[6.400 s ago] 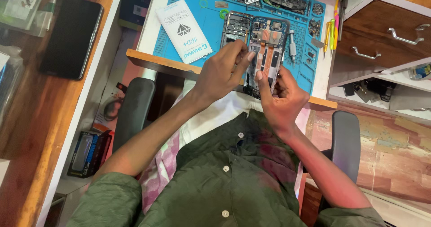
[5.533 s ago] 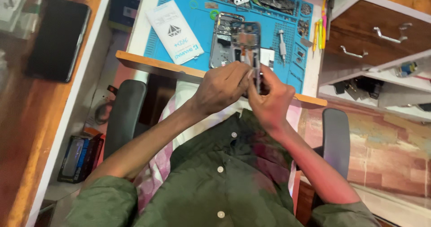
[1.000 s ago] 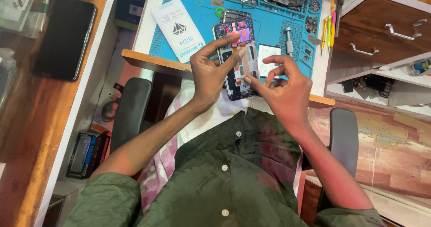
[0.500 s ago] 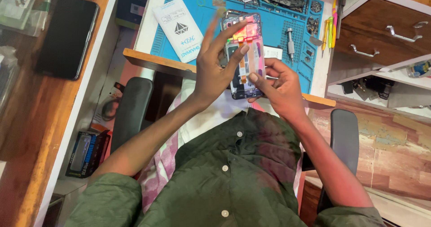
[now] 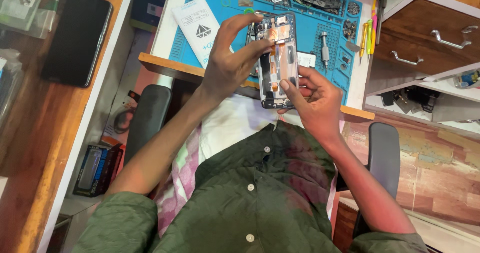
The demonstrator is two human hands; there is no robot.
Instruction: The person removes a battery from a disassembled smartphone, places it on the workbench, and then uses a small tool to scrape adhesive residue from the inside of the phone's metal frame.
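My left hand [image 5: 227, 68] gripping the upper edge of an opened phone [image 5: 277, 58], my right hand [image 5: 312, 100] clasping its lower right side, phone held upright above the table edge [image 5: 170, 69], blue repair mat [image 5: 312, 20] behind, white packet [image 5: 197, 28] left, screwdriver bit [image 5: 324, 50] right.

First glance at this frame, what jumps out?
The opened phone with its back cover off, copper-coloured internals showing, held up at centre frame: the left hand pinches its upper part while the right hand supports its lower edge. Behind it, the bright blue repair mat on the desk stands out, strewn with small parts along the top. At far left a black phone lies dark on the wooden counter.
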